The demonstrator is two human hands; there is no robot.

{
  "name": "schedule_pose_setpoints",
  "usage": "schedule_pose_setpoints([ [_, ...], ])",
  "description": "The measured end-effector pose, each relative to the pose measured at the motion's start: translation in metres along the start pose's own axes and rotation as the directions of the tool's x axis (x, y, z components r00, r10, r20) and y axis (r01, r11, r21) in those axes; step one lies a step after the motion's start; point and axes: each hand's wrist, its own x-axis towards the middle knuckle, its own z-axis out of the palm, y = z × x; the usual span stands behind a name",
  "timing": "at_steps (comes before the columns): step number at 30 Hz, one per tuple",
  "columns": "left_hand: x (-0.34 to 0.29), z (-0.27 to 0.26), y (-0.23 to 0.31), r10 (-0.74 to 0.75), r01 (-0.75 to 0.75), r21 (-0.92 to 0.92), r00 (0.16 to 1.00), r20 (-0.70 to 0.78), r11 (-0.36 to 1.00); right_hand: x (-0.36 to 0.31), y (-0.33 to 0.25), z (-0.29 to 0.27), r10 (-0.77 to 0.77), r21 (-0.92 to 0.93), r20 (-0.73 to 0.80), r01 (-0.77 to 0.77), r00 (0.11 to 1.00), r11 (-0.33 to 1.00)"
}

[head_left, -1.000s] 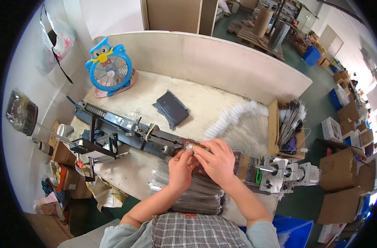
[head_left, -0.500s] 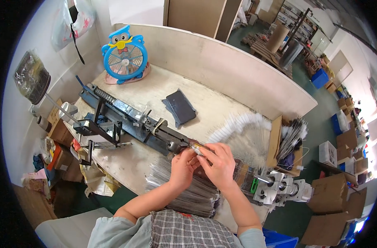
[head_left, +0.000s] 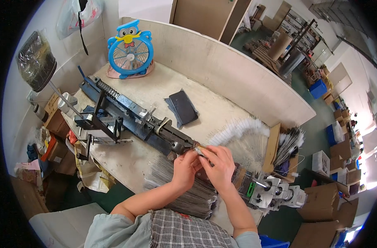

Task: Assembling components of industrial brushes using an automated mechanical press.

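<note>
My left hand (head_left: 184, 168) and my right hand (head_left: 220, 163) meet at the near right end of a long dark metal bench fixture (head_left: 135, 118). Both are closed in a pinch, fingertips almost touching. Between the right thumb and fingers shows a small whitish piece (head_left: 199, 151), too small to name. What the left fingertips hold is hidden. A round metal knob (head_left: 177, 146) of the fixture sits just left of the fingers. Beneath my forearms lies a thick bundle of thin metal wires (head_left: 188, 197).
White-tipped wires (head_left: 242, 138) fan out beyond my right hand, beside a cardboard box (head_left: 272, 148) of more wires. A silver clamp device (head_left: 275, 192) stands at the right edge. Further back are a dark phone-like slab (head_left: 183, 107) and a blue owl-shaped fan (head_left: 130, 56).
The whole view has shifted slightly. My hands stay pinched at the same end of the fixture, with only small finger movement.
</note>
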Motion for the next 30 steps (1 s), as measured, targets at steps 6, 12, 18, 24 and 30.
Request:
schedule_pose_setpoints([
  [6, -0.001, 0.001, 0.001, 0.021, -0.020, 0.039, 0.999, -0.026, 0.999, 0.004, 0.001, 0.000, 0.009, -0.009, -0.029, -0.010, 1.000, 1.000],
  [12, 0.006, -0.004, -0.004, 0.049, -0.048, 0.101, 0.999, -0.016, 0.994, 0.002, 0.004, -0.007, -0.004, -0.049, -0.033, 0.003, 0.999, 0.999],
  [18, -0.003, 0.010, 0.005, 0.014, -0.004, 0.144, 0.998, -0.068, 0.990, -0.001, 0.003, -0.021, 0.035, -0.148, 0.012, -0.032, 0.999, 0.988],
  [24, -0.011, -0.005, 0.006, -0.032, 0.029, 0.113, 0.999, 0.023, 0.993, -0.012, 0.000, -0.028, 0.077, -0.134, 0.107, -0.062, 0.991, 0.989],
  [30, -0.007, -0.005, 0.008, -0.077, 0.066, 0.250, 0.996, 0.034, 0.966, -0.012, 0.007, -0.040, 0.158, -0.107, 0.076, -0.149, 0.985, 0.983],
])
